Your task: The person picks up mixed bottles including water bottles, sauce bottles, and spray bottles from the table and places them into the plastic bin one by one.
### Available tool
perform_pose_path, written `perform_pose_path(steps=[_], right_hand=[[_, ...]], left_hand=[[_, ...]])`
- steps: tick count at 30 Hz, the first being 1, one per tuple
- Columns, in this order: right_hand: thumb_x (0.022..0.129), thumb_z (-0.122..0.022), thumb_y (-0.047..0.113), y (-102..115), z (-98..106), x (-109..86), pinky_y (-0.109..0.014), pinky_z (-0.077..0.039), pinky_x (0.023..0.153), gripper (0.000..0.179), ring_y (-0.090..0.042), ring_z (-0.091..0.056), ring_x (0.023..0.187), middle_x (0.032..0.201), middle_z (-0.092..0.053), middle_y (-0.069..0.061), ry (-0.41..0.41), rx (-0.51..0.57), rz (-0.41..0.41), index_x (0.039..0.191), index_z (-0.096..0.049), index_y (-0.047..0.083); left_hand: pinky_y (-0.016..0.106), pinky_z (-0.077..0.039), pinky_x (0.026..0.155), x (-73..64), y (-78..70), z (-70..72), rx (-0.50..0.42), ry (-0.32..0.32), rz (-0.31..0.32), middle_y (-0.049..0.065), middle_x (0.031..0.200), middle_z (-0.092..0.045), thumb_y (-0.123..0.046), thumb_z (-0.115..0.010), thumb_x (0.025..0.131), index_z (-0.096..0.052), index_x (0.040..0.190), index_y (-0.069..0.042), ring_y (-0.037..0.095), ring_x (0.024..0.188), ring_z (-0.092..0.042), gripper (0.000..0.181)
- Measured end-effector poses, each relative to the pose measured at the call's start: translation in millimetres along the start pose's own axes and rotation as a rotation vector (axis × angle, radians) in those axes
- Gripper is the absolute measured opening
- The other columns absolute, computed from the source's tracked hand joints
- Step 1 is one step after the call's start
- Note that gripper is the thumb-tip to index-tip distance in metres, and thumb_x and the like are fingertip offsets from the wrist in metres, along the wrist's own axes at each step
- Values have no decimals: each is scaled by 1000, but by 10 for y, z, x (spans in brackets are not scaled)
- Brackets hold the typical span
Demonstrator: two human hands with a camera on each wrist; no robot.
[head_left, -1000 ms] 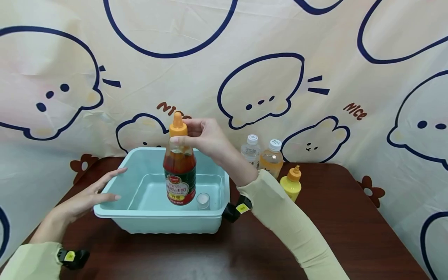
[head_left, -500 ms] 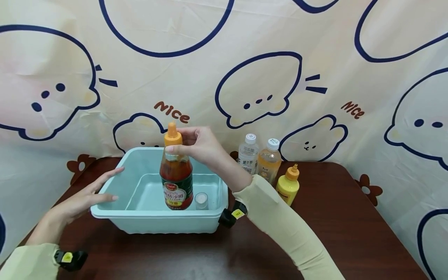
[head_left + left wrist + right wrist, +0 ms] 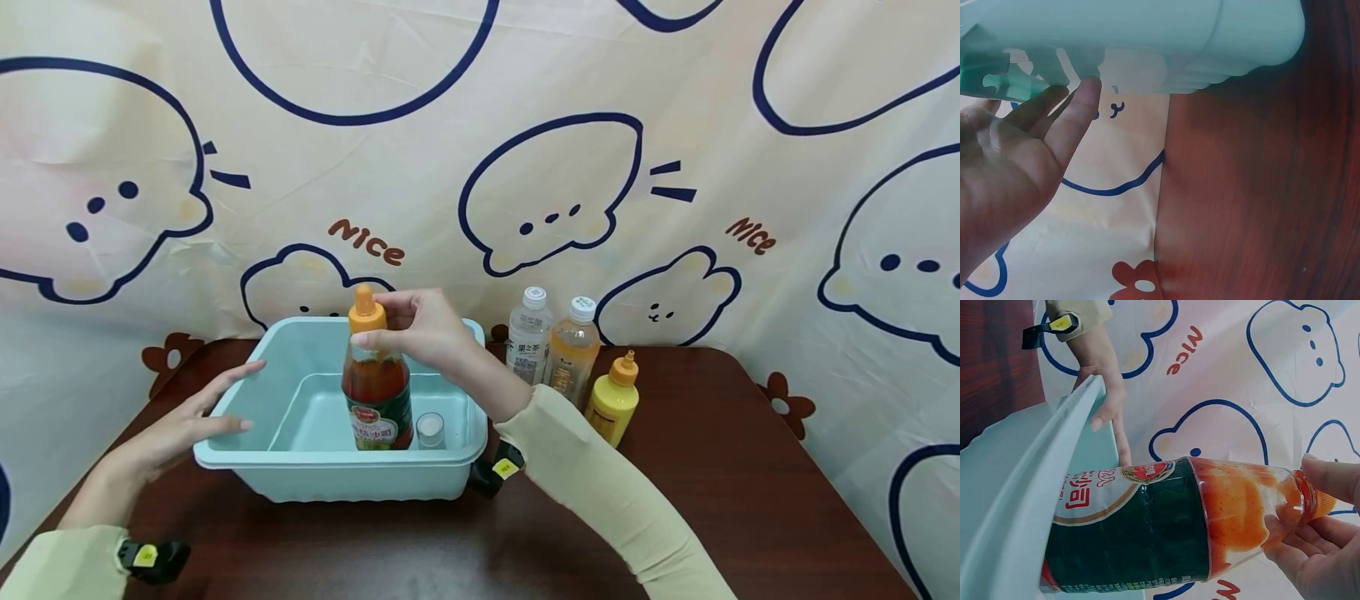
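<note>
In the head view my right hand [image 3: 420, 329] grips a ketchup bottle [image 3: 377, 387] by its neck, just under the orange cap. The bottle stands nearly upright inside the light-blue basin [image 3: 341, 479], its lower end hidden behind the front rim. The right wrist view shows thumb and fingers on both sides of the neck, with the green label [image 3: 1129, 540] below. My left hand [image 3: 176, 429] rests on the basin's left rim, thumb and index finger stretched over it. In the left wrist view, the left fingers [image 3: 1075, 125] touch the basin's wall.
A small clear container [image 3: 431, 431] sits in the basin's right part. On the dark wooden table [image 3: 712, 475], right of the basin, stand a clear bottle [image 3: 528, 342], an amber drink bottle [image 3: 573, 354] and a yellow squeeze bottle [image 3: 613, 400]. A patterned curtain [image 3: 420, 175] hangs behind.
My right hand has lowered the ketchup bottle deeper into the basin and slightly to the left. The left hand has stayed on the rim.
</note>
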State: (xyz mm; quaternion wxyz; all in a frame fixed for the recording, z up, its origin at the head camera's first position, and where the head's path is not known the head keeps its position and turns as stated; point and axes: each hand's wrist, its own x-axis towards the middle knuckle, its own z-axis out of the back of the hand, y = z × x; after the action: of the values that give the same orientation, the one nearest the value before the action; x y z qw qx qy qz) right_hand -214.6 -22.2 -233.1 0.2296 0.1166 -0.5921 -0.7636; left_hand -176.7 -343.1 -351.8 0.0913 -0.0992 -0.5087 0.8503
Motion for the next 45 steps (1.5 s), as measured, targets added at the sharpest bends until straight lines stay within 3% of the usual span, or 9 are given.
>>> perform_pose_path(steps=[25, 45], right_hand=[[77, -72, 14, -174, -58, -13, -25, -50, 78, 42, -14, -62, 88, 105, -66, -7, 24, -23, -38, 117, -60, 5], [76, -72, 7, -336, -126, -23, -24, -50, 78, 42, -14, -64, 87, 103, -66, -8, 99, -14, -48, 116, -61, 4]], left_hand=[[49, -51, 70, 1, -5, -18, -23, -7, 14, 31, 141, -4, -16, -56, 85, -11, 144, -38, 45, 105, -44, 77], [48, -52, 69, 2, 9, -2, -54, 9, 3, 31, 140, -6, -13, -55, 85, -14, 144, -37, 39, 103, -46, 76]])
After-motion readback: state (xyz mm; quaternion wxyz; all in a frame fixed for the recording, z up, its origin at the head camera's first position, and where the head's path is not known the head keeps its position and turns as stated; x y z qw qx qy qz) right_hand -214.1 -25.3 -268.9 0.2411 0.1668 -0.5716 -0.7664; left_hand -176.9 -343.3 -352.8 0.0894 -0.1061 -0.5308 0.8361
